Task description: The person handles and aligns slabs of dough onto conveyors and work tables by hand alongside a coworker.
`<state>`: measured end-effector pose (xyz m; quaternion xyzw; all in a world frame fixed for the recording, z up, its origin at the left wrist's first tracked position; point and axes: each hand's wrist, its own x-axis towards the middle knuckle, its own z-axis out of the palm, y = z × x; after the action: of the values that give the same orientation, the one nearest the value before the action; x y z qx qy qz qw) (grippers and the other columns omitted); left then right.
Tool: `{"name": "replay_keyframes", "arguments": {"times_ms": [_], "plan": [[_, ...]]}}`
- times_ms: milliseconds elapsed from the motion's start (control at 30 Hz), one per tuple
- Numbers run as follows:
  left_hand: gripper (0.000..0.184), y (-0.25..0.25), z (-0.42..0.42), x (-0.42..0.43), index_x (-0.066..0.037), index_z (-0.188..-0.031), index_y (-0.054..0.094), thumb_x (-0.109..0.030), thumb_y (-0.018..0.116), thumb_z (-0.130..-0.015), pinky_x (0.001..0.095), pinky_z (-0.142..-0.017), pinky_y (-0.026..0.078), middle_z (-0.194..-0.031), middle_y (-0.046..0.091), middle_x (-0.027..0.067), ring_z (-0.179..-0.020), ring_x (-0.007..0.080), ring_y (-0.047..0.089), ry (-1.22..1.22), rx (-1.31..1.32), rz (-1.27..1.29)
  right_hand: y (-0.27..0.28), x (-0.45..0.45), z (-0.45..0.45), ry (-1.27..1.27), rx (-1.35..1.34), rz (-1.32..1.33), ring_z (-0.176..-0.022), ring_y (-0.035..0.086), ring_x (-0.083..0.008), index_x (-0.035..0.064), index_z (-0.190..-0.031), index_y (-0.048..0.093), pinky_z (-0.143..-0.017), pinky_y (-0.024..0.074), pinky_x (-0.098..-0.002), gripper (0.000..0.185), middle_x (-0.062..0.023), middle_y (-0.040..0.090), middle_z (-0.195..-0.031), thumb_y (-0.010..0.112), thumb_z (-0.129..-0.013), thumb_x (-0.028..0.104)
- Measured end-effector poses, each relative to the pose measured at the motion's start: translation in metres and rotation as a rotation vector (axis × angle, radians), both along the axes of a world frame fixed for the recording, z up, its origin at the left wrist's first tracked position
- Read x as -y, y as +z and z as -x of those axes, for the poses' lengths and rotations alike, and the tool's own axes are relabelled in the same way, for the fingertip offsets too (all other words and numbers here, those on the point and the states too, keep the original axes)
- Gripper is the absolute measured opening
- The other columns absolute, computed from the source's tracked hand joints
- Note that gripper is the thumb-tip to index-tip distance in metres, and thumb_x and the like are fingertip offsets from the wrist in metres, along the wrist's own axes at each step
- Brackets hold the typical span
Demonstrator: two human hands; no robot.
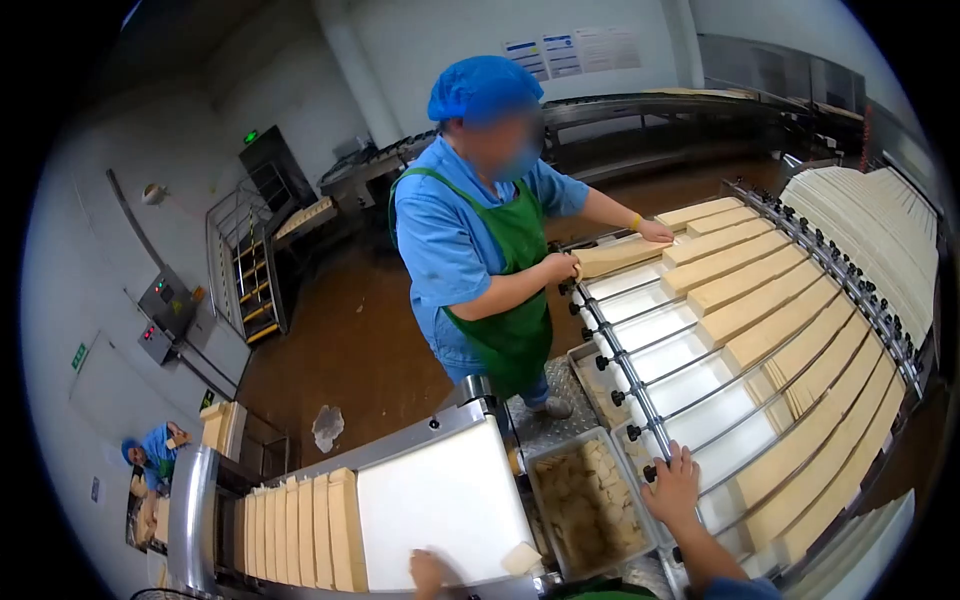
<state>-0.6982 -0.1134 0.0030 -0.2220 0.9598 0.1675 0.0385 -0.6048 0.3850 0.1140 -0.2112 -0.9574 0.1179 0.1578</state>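
Note:
My left hand (427, 572) is over the near part of a white conveyor belt (440, 490), smeared by motion, so its fingers cannot be made out. To its left on that belt stands a row of tan blocks (345, 530), side by side. A small pale piece (521, 559) lies at the belt's right edge. My right hand (676, 488) is open, fingers spread, resting at the metal rail (640, 400) with black knobs. Beyond it, long tan rows of what look like thin stacked sheets (775, 330) lie in lanes between rods on a second white belt (690, 375).
Between the belts stands a bin (590, 490) of broken tan pieces. Across from me, a co-worker (480, 240) in a green apron has both hands at a tan row (620, 257). Another person (155, 455) is at far left. Pale rows (865, 230) fill the far right.

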Motion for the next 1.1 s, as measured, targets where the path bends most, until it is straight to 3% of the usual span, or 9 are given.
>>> {"name": "replay_keyframes", "arguments": {"times_ms": [333, 400, 500, 633, 733, 833, 933, 1000, 1100], "plan": [[0.021, 0.027, 0.000, -0.233, -0.003, -0.102, 0.060, -0.014, 0.056, -0.084, 0.0380, -0.078, 0.049, -0.092, 0.062, 0.0189, -0.089, 0.0340, 0.061, -0.801, -0.201, -0.655, -0.006, -0.006, 0.000, -0.003, -0.015, 0.047, -0.130, 0.032, -0.0425, 0.0042, -0.129, 0.049, -0.106, 0.0250, -0.0547, 0.067, -0.0227, 0.035, -0.141, 0.067, -0.070, 0.031], [0.027, 0.036, -0.009, -0.248, -0.004, -0.109, 0.061, -0.017, 0.058, -0.085, 0.0376, -0.082, 0.048, -0.099, 0.059, 0.0209, -0.093, 0.0345, 0.058, -0.811, -0.178, -0.535, -0.026, -0.030, 0.005, -0.107, -0.504, 0.421, -0.129, 0.034, -0.0413, 0.0035, -0.140, 0.035, -0.107, 0.0280, -0.0503, 0.073, -0.0236, 0.035, -0.141, 0.066, -0.077, 0.022], [0.044, 0.045, -0.010, -0.242, -0.007, -0.121, 0.058, -0.031, 0.065, -0.084, 0.0449, -0.098, 0.040, -0.116, 0.053, 0.0289, -0.114, 0.0424, 0.047, -0.626, -0.222, -0.549, 0.066, -0.070, -0.017, -0.288, -0.868, 0.997, -0.126, 0.039, -0.0278, -0.0005, -0.148, 0.005, -0.105, 0.0347, -0.0393, 0.074, -0.0194, 0.038, -0.139, 0.052, -0.090, 0.001], [0.077, -0.002, 0.004, -0.145, 0.002, -0.137, 0.037, -0.051, 0.055, -0.084, 0.0584, -0.103, 0.027, -0.136, 0.036, 0.0340, -0.125, 0.0481, 0.032, -0.310, -0.149, 0.143, 0.128, -0.144, -0.076, -0.314, -1.401, 0.377, -0.114, 0.052, -0.0353, 0.0026, -0.147, 0.009, -0.099, 0.0455, -0.0440, 0.057, -0.0261, 0.044, -0.134, 0.037, -0.101, 0.021], [0.084, 0.084, -0.011, -0.114, -0.015, -0.151, 0.011, -0.055, 0.049, -0.086, 0.0650, -0.107, 0.017, -0.149, 0.004, 0.0336, -0.139, 0.0510, 0.002, 0.220, 0.197, -0.128, 0.172, -0.155, -0.115, -0.274, -1.548, -0.013, -0.111, 0.055, -0.0331, -0.0005, -0.141, 0.025, -0.097, 0.0467, -0.0408, 0.049, -0.0243, 0.052, -0.125, 0.033, -0.102, 0.028], [0.073, 0.061, -0.022, -0.085, -0.012, -0.145, 0.025, -0.048, 0.051, -0.087, 0.0652, -0.102, 0.026, -0.145, 0.017, 0.0336, -0.135, 0.0506, 0.016, 0.274, 0.203, -0.139, 0.157, -0.171, -0.135, -0.321, -1.611, -0.191, -0.115, 0.054, -0.0340, 0.0009, -0.139, 0.026, -0.101, 0.0415, -0.0431, 0.044, -0.0265, 0.049, -0.130, 0.035, -0.100, 0.019], [0.048, 0.039, -0.016, -0.101, -0.005, -0.122, 0.043, -0.033, 0.055, -0.085, 0.0577, -0.086, 0.042, -0.118, 0.042, 0.0293, -0.108, 0.0455, 0.045, 0.003, -0.020, -0.042, 0.093, -0.177, -0.076, -0.513, -1.059, 0.458, -0.113, 0.053, -0.0324, -0.0020, -0.122, 0.050, -0.099, 0.0407, -0.0393, 0.035, -0.0218, 0.054, -0.122, 0.043, -0.098, 0.022], [0.034, 0.014, -0.025, -0.132, -0.001, -0.110, 0.047, -0.024, 0.054, -0.086, 0.0526, -0.078, 0.047, -0.103, 0.051, 0.0267, -0.091, 0.0438, 0.055, -0.128, -0.112, -0.038, 0.008, -0.112, -0.023, -0.165, -0.211, 0.269, -0.117, 0.047, -0.0362, -0.0015, -0.124, 0.049, -0.102, 0.0359, -0.0415, 0.041, -0.0224, 0.052, -0.122, 0.059, -0.089, 0.018], [0.029, 0.047, -0.041, -0.181, -0.005, -0.109, 0.048, -0.026, 0.052, -0.089, 0.0516, -0.073, 0.049, -0.100, 0.053, 0.0226, -0.093, 0.0393, 0.056, -0.408, -0.126, -0.195, -0.002, -0.016, -0.001, 0.083, -0.067, 0.075, -0.119, 0.043, -0.0406, 0.0017, -0.119, 0.054, -0.096, 0.0402, -0.0462, 0.056, -0.0230, 0.048, -0.122, 0.072, -0.073, 0.028]]}}
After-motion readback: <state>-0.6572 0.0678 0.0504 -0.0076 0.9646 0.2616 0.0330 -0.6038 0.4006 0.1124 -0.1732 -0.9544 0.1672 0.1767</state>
